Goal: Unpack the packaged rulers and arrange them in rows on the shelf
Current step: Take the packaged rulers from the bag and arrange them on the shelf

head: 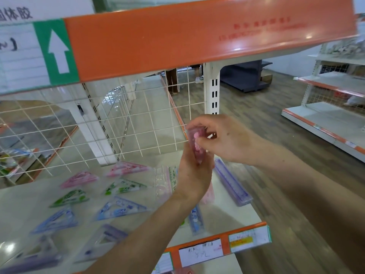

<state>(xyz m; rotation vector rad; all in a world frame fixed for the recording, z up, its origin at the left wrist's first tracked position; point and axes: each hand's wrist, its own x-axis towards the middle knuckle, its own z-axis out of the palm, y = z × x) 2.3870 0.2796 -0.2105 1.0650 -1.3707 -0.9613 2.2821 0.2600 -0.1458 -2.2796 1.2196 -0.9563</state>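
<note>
Above the shelf, your left hand grips the pink ruler pack low; its long axis stands near upright, your right hand pinching the top end.

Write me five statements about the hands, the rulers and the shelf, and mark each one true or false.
1. The left hand and the right hand both hold the pink ruler pack above the shelf. True.
2. The white arrow on the sign points down. False: on the green sign the arrow points up.
3. Pink, green and blue triangle rulers lie on the shelf. True.
4. A purple ruler lies left of the triangles. False: the purple straight ruler lies to their right, near the shelf's right edge.
5. A solid board backs the shelf. False: a white wire grid does.
</note>
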